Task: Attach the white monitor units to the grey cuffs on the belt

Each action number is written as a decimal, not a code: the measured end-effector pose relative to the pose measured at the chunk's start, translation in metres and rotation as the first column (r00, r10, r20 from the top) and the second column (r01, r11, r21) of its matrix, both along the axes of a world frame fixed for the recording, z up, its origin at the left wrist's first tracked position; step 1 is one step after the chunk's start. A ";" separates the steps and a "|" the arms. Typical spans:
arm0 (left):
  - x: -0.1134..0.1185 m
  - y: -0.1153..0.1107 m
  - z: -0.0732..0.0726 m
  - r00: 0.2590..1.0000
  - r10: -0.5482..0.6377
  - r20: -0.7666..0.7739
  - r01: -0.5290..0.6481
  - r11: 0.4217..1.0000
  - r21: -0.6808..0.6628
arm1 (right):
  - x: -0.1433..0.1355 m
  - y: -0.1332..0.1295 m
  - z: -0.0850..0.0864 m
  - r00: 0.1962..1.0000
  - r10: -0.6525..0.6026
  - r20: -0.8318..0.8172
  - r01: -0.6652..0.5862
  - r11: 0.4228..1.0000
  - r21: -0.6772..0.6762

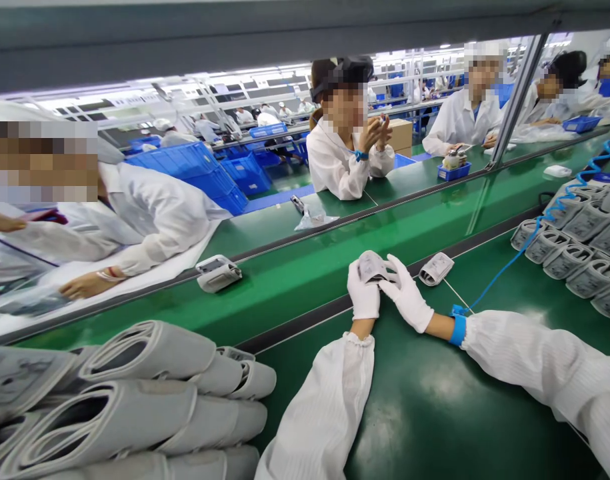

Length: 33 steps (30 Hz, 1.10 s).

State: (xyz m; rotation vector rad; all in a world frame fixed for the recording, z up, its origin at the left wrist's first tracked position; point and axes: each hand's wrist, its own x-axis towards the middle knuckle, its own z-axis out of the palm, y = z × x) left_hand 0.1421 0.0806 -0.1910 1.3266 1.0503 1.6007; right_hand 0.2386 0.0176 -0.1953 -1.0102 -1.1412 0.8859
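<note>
A rolled grey cuff [373,267] with printed markings is held up between both of my white-gloved hands, over the edge of the green conveyor. My left hand [363,293] wraps its left side from below. At its right side, my right hand [405,293] touches the roll with its fingers, with a blue strap around that wrist. Another rolled cuff [436,269] lies just right of my hands on the dark edge strip. A further grey roll [219,273] sits farther left on the far edge of the conveyor.
Stacked grey rolls [135,413] fill the lower left, and more rolls [585,267] stand at the right. A coiled blue cord [552,210] runs to my right wrist. Across the green belt [305,267], several people in white work near a small blue tray [453,171].
</note>
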 end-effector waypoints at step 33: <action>-0.007 0.005 0.003 0.957 -0.066 -0.284 0.088 0.994 0.063 | 0.006 0.000 -0.004 0.985 -0.116 0.127 0.110 0.992 0.054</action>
